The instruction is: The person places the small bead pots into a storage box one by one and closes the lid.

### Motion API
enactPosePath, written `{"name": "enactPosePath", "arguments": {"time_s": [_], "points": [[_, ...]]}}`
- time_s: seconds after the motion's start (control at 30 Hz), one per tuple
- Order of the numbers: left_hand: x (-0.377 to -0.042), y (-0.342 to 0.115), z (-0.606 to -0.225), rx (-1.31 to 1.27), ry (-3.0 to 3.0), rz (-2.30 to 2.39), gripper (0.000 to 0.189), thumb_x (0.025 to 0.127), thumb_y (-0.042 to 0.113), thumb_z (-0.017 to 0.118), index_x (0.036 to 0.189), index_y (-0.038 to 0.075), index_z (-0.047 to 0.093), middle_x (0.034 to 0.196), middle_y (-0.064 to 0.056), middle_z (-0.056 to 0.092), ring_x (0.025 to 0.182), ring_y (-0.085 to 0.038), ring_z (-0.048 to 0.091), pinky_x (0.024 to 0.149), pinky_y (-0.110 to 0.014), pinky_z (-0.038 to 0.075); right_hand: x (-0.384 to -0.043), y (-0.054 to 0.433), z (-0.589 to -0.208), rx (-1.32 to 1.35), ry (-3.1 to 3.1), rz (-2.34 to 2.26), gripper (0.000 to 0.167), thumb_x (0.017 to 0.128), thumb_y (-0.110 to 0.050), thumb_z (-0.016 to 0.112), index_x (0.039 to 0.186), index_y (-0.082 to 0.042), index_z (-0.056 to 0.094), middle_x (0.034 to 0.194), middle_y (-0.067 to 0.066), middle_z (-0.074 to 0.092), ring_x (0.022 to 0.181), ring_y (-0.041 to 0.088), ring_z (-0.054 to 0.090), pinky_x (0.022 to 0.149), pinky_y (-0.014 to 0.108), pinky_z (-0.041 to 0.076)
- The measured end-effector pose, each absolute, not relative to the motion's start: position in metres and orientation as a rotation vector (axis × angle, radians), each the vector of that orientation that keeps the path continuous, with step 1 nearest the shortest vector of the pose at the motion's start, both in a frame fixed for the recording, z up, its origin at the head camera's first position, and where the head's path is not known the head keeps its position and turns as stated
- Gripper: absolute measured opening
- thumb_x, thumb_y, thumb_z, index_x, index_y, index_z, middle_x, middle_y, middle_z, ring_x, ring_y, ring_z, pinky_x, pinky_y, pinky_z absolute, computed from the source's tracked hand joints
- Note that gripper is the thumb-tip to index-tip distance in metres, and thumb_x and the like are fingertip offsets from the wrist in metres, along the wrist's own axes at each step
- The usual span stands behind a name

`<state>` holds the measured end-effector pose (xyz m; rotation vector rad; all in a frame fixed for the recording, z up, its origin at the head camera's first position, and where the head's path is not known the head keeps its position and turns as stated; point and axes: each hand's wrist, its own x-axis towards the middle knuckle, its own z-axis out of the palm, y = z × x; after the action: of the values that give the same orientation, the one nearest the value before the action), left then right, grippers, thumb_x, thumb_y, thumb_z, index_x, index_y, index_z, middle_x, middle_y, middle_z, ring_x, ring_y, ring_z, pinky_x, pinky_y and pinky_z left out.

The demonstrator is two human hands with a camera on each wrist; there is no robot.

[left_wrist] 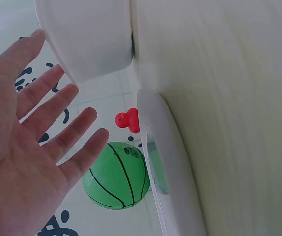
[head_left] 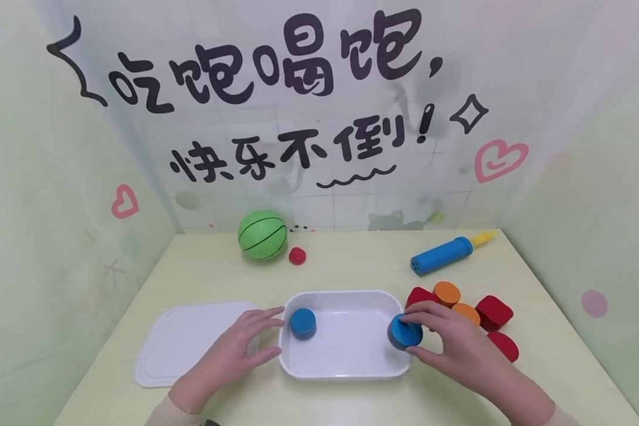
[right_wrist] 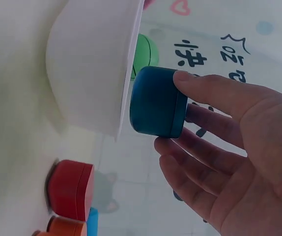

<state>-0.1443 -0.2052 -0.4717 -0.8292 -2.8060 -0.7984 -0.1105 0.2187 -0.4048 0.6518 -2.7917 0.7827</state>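
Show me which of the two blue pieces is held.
The blue piece at the right end of the white tub: the right hand pinches it above the rim, while the other blue piece rests inside near the left end.

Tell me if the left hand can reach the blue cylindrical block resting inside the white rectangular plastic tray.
Probably yes. The left hand holds nothing, and the blue cylindrical block sits uncovered just inside the white rectangular plastic tray; only the tray's wall stands between.

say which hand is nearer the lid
Left. In the head view, the left hand covers part of the lid; the right hand is across the tub, holding a blue block.
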Motion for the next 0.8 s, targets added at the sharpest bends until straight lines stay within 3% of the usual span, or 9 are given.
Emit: {"name": "enactPosePath", "arguments": {"time_s": [0.43,0.6,0.8], "points": [[-0.145,-0.205,-0.472,-0.835,-2.792,-0.804,0.048,0.088,0.040,0.081,0.133,0.026,0.069,0.154,0.008,0.055,0.137,-0.020,0.054,0.111,-0.052,0.050,-0.141,0.157,-0.421,1.048,-2.956,0.903,0.041,0.087,-0.028,0.085,0.126,-0.023,0.073,0.129,-0.009,0.066,0.120,0.014,0.061,0.095,0.030,0.061],[-0.146,-0.205,-0.472,-0.838,-2.790,-0.801,0.048,0.089,0.041,0.081,0.133,0.026,0.069,0.154,0.008,0.055,0.137,-0.020,0.054,0.111,-0.052,0.050,-0.149,0.132,-0.426,1.166,-3.002,0.828,0.041,0.089,-0.032,0.083,0.127,-0.024,0.073,0.131,-0.007,0.066,0.121,0.016,0.062,0.100,0.036,0.059],[-0.146,-0.206,-0.471,-0.830,-2.805,-0.814,0.048,0.089,0.041,0.080,0.134,0.026,0.069,0.154,0.009,0.055,0.137,-0.020,0.053,0.111,-0.052,0.050,-0.151,0.108,-0.425,1.254,-3.035,0.772,0.043,0.088,-0.035,0.083,0.128,-0.026,0.072,0.133,-0.009,0.067,0.123,0.013,0.063,0.105,0.035,0.057]]}}
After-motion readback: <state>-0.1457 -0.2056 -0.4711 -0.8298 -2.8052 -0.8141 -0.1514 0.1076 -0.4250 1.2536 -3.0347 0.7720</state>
